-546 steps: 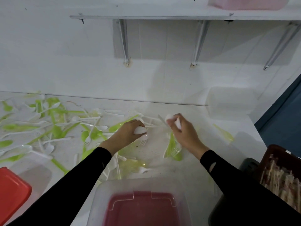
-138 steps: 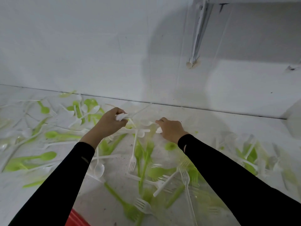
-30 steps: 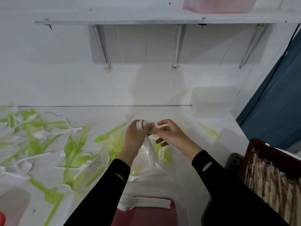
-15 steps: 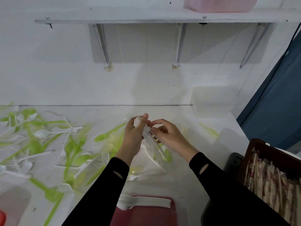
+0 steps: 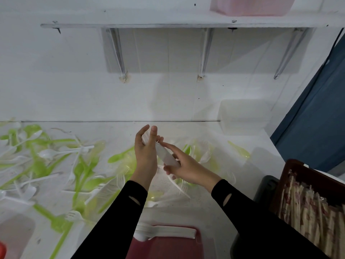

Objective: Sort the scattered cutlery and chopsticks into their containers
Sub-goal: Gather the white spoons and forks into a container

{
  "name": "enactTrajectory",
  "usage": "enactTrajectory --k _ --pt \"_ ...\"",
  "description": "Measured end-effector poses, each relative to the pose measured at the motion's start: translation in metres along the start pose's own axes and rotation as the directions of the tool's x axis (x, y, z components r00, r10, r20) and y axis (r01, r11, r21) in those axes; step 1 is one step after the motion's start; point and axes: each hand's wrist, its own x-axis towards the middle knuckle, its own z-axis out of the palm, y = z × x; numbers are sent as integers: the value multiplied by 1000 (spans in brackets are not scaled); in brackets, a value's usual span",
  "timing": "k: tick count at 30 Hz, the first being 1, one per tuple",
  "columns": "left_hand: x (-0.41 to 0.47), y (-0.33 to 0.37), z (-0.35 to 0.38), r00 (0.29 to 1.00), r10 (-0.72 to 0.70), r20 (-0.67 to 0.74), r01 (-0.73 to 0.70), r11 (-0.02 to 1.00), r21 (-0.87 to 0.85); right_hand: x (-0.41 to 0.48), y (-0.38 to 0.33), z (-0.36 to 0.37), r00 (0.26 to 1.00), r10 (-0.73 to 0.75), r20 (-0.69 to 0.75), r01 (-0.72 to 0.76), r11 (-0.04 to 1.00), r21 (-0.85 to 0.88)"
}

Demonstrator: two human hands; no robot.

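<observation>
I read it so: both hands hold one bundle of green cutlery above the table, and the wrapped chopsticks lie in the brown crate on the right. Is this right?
Not quite. In the head view the bundle held by the left hand and right hand is white, not green. The wrapped chopsticks do lie in the brown crate on the right.

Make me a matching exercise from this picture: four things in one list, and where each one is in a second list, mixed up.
Things
1. bundle of white cutlery
2. wrapped chopsticks
3. pink box
4. green cutlery

Places
A. on the wall shelf
B. scattered on the table
C. held between the left hand and the right hand
D. in the brown basket at the right

Pairs: 1-C, 2-D, 3-A, 4-B
</observation>
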Motion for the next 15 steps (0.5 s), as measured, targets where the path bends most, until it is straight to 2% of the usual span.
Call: enactTrajectory --k 4,8,13,15 --pt "4 -3 -2 991 -75 108 72 997 30 4 5 -10 993 -17 -117 8 997 -72" --pt "3 -5 -2 989 -92 117 84 994 71 5 11 -21 983 -6 -183 -21 989 -145" --pt "-1 -6 -2 987 -38 158 7 981 192 10 18 -17 958 -110 -266 11 937 -350" --pt "-3 -5 -1 984 -20 177 -19 976 217 10 17 -16 948 -130 -291 21 936 -350"
